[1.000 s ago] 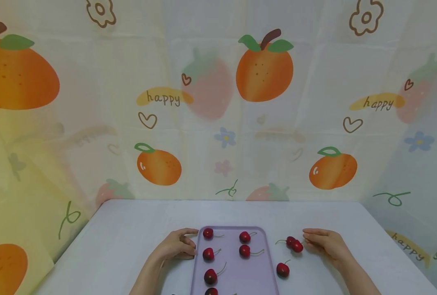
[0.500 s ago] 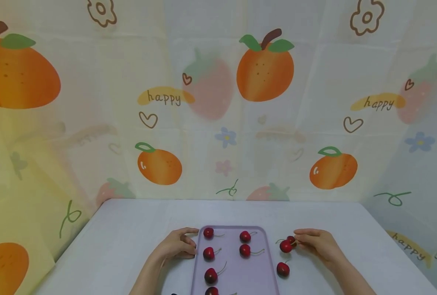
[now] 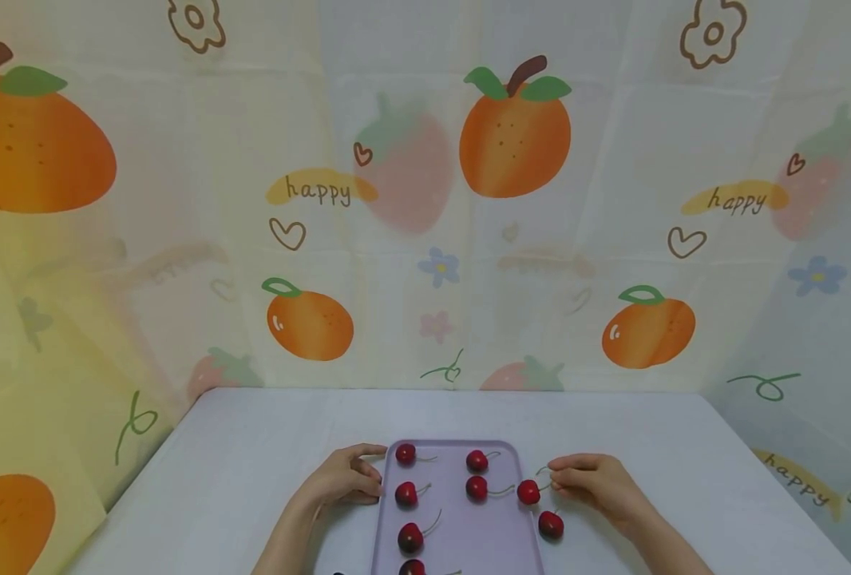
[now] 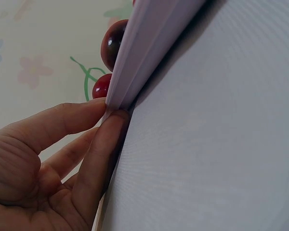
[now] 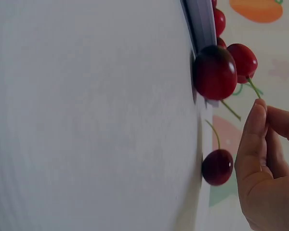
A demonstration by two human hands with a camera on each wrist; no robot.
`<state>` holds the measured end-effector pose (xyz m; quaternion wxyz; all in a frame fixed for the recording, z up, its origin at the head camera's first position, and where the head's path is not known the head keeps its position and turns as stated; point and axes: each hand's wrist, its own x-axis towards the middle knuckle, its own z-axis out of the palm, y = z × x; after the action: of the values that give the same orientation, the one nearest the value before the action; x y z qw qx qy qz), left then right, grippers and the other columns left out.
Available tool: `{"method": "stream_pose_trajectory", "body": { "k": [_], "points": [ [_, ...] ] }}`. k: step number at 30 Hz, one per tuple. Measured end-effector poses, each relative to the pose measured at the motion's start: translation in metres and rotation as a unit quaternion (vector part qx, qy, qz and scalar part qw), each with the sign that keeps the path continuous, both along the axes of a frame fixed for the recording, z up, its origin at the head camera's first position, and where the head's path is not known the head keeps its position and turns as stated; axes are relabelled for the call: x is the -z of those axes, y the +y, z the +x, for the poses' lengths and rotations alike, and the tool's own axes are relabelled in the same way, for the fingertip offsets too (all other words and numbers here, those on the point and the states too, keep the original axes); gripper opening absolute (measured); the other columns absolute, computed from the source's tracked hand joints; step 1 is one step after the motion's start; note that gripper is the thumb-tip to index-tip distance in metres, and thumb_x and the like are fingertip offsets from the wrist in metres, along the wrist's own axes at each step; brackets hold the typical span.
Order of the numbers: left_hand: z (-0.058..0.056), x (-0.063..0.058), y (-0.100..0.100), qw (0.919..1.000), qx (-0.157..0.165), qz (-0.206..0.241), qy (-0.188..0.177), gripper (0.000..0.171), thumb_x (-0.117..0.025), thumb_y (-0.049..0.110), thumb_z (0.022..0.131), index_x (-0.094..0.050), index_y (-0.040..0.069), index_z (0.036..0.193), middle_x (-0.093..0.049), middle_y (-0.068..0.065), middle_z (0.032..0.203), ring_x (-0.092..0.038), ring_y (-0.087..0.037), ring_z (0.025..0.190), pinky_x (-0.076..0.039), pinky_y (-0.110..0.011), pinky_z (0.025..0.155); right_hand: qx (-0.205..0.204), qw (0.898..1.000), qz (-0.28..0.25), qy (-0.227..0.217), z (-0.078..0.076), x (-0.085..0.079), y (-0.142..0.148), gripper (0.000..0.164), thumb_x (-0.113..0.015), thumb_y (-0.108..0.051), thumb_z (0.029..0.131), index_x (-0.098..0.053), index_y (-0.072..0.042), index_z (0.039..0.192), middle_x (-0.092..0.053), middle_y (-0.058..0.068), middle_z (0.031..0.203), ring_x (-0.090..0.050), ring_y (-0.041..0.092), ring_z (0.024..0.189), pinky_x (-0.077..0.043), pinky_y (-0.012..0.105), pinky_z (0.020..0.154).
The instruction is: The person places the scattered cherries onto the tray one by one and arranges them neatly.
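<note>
My right hand [image 3: 598, 487] pinches the green stem of a red cherry [image 3: 528, 491], which hangs over the right rim of a lilac tray [image 3: 461, 535]. In the right wrist view thumb and index finger meet on that stem. My left hand [image 3: 339, 479] holds the tray's left edge near the far corner, thumb and index fingertips on it in the left wrist view. On the tray, several cherries [image 3: 410, 537] form a left column, with two more [image 3: 476, 489] at the upper right. A dark cherry [image 3: 551, 525] lies just outside the right rim.
Another cherry [image 5: 217, 167] sits on the white table [image 3: 267, 415] beside my right hand, its body mostly hidden behind the fingers in the head view. A fruit-printed curtain [image 3: 397, 200] rises behind the table. A small dark object [image 3: 338, 573] shows at the lower frame edge.
My right hand has taken one cherry of the pair on the table by its stem and carried it left to the tray's right rim. The left hand and tray have stayed put.
</note>
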<state>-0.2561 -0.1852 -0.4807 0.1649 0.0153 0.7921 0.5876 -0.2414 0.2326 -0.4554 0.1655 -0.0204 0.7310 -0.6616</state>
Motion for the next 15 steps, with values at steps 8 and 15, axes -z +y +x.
{"method": "stream_pose_trajectory", "body": {
  "k": [8,15],
  "points": [
    [0.001,-0.001,0.0,1.0,-0.003,-0.003,-0.002,0.07,-0.077,-0.001,0.076,-0.049,-0.004,0.14,-0.062,-0.005,0.083,-0.065,-0.013,0.07,-0.064,-0.032,0.069,-0.053,0.999,0.0,-0.001,0.004,0.002,-0.023,0.036,-0.068,-0.014,0.091,-0.064,0.013,0.115,-0.074,-0.002,0.087,-0.069,0.006,0.077,-0.061,0.02,0.074],
    [0.002,-0.004,0.001,1.0,-0.005,-0.006,-0.002,0.069,-0.077,-0.001,0.076,-0.049,-0.004,0.139,-0.063,-0.006,0.084,-0.066,-0.013,0.07,-0.064,-0.033,0.07,-0.071,0.997,0.016,0.013,0.007,0.001,-0.039,0.037,-0.069,-0.015,0.09,-0.065,0.013,0.113,-0.074,-0.002,0.086,-0.069,0.006,0.076,-0.061,0.021,0.072]
  ]
}}
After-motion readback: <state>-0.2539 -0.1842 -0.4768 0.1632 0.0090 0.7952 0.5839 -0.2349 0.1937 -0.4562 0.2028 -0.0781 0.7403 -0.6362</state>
